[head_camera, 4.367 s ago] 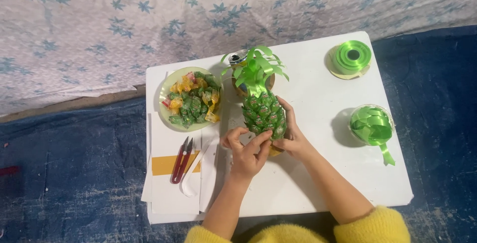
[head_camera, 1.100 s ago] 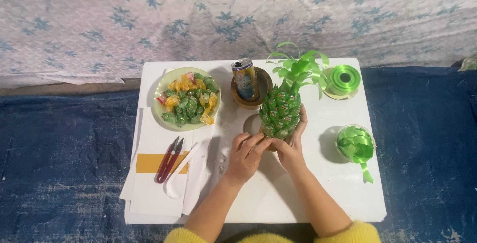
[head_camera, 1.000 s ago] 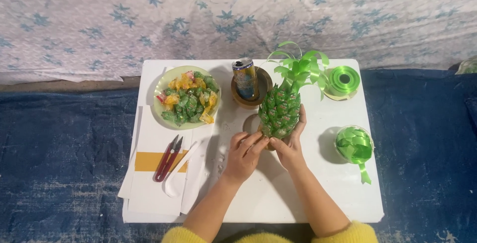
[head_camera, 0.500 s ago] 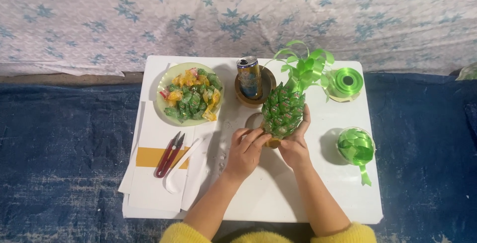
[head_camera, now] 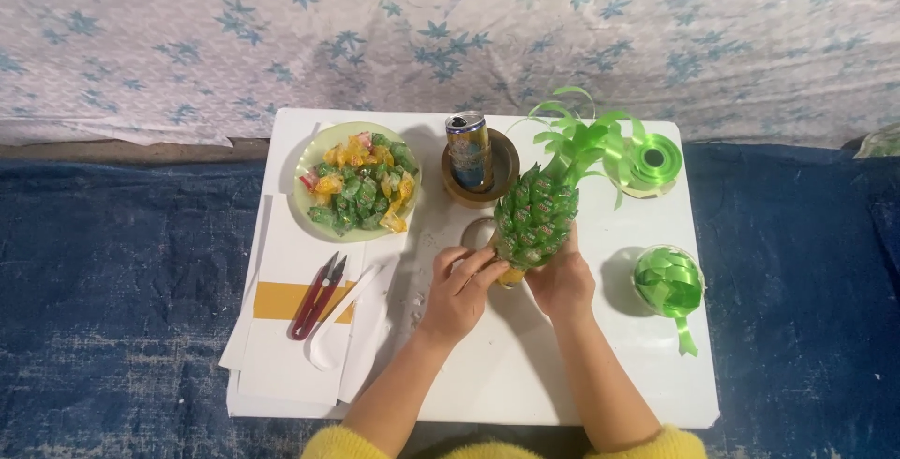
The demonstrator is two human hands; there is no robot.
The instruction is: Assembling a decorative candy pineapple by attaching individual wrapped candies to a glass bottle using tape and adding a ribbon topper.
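Note:
A pineapple-shaped craft, covered in green wrapped candies and topped with curled green ribbon leaves, stands tilted over the white table. My right hand grips its lower part from behind and below. My left hand has its fingertips pressed against the bottom left of the body, near the yellowish base. Both sleeves are yellow.
A green plate heaped with wrapped candies sits at the back left. A drink can stands in a brown wooden bowl. Red-handled snips and a white tool lie on paper sheets. Two green ribbon rolls sit at the right.
The pineapple craft has been lifted from lying near the table's middle and swung toward the right, now tilted up. The camera view has shifted, and my hands stay at its base.

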